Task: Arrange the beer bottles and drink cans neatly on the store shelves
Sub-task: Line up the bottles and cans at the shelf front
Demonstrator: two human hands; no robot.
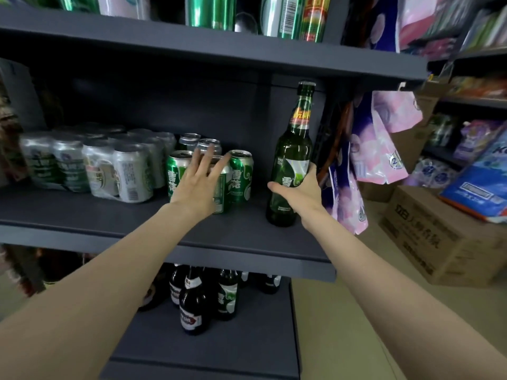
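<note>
A tall green beer bottle point(292, 160) stands upright on the right part of the dark middle shelf point(137, 231). My right hand point(300, 194) grips its lower body, thumb curled across the front. To its left stand several loose green cans point(241, 178). My left hand point(199, 182) is spread flat with straight fingers over the front of these cans and covers the middle one. Further left sits a shrink-wrapped pack of silver cans point(90, 165).
The shelf above point(192, 48) carries green cans and hangs low over the bottle's cap. Several dark bottles point(192, 300) stand on the lower shelf. Pink and purple packets point(381, 149) hang right of the shelf. A cardboard box point(439, 239) sits on the floor at right.
</note>
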